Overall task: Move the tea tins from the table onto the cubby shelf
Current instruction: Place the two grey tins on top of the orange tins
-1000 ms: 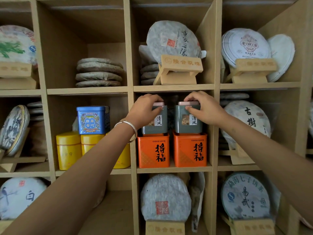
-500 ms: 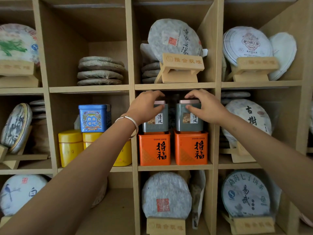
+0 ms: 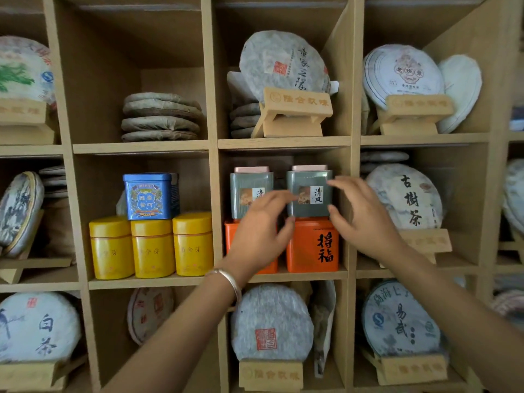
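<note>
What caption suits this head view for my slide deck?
Both open hands, left hand and right hand, hover before two grey-green square tea tins stacked on orange square tins in a wooden cubby shelf.

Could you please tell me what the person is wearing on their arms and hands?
Both forearms are bare, with no sleeves in view. The left wrist carries a plain silver bangle. The left hand and right hand wear no gloves, and no rings show.

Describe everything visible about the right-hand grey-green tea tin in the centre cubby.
The right grey-green tin is squarish, apparently metal, with a pale pink lid and a front label bearing two black characters beside a small picture. It stands upright on the right orange tin, next to its twin. The right hand hovers open in front; contact is unclear.
</note>
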A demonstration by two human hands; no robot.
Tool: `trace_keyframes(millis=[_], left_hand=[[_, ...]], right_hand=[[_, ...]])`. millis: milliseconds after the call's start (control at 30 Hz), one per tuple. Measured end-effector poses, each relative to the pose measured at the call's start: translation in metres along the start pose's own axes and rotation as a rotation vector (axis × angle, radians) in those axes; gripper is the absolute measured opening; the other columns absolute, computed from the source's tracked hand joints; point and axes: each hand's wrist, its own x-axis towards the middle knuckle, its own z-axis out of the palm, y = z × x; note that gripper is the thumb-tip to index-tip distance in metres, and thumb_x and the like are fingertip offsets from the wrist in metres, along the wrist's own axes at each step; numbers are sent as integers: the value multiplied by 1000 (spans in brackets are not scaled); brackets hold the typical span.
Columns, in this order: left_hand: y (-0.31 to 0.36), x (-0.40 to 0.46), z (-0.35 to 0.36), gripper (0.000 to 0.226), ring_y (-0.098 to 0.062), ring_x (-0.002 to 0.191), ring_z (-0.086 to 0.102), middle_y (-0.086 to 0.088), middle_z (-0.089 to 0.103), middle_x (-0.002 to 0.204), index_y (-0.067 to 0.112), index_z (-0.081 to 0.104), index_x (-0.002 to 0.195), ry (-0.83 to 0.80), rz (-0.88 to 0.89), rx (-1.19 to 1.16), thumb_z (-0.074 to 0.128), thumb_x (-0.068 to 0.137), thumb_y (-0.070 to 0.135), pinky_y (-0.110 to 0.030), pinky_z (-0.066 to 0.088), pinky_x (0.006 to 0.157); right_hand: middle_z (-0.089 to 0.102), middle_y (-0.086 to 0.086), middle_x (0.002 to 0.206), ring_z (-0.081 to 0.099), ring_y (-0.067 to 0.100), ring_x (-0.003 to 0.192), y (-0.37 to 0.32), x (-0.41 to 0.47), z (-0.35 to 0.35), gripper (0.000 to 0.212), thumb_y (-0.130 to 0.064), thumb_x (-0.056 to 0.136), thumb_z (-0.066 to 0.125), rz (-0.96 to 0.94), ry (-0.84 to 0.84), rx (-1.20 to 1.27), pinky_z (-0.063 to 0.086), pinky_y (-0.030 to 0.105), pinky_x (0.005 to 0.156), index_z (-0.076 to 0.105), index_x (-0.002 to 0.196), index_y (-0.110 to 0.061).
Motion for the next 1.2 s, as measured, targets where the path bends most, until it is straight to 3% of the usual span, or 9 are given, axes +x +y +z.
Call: trace_keyframes(millis=[167, 300, 433, 733, 1200], left_hand=[[14, -11, 40, 52, -17, 138, 35, -5, 40, 149, 16, 36, 146, -35, -156, -88, 50, 97, 23, -25, 27, 114], [20, -1, 49, 59, -22, 141, 29, -12, 36, 151, 8, 27, 149, -14, -240, -121, 50, 96, 19, -31, 24, 117], [21, 4, 50, 67, -25, 141, 28, -15, 33, 152, 4, 20, 150, -25, -326, -120, 52, 93, 19, -38, 27, 116], [23, 8, 50, 72, -28, 138, 33, -19, 32, 151, 1, 12, 151, -139, -352, -89, 51, 92, 17, -40, 32, 112], [19, 10, 50, 73, -24, 140, 28, -14, 32, 151, 4, 14, 151, -142, -338, -94, 53, 90, 16, -31, 26, 113]], right_hand=[[36, 6, 149, 36, 20, 135, 4, -26, 15, 61, -31, 93, 53, 143, -76, -5, 38, 43, 106, 29, 147, -16], [32, 7, 152, 32, 19, 137, 5, -28, 26, 68, -33, 92, 52, 168, -80, -25, 26, 29, 105, 21, 150, -14], [38, 11, 148, 40, 22, 132, 5, -26, 34, 72, -30, 91, 54, 194, -105, 13, 29, 24, 97, 18, 150, -11], [44, 10, 140, 48, 19, 119, 9, -22, 39, 73, -29, 89, 55, 214, -109, 63, 35, 22, 86, 18, 150, -14], [45, 12, 136, 49, 21, 118, 9, -21, 37, 70, -24, 89, 55, 198, -107, 67, 36, 23, 86, 21, 149, -12]])
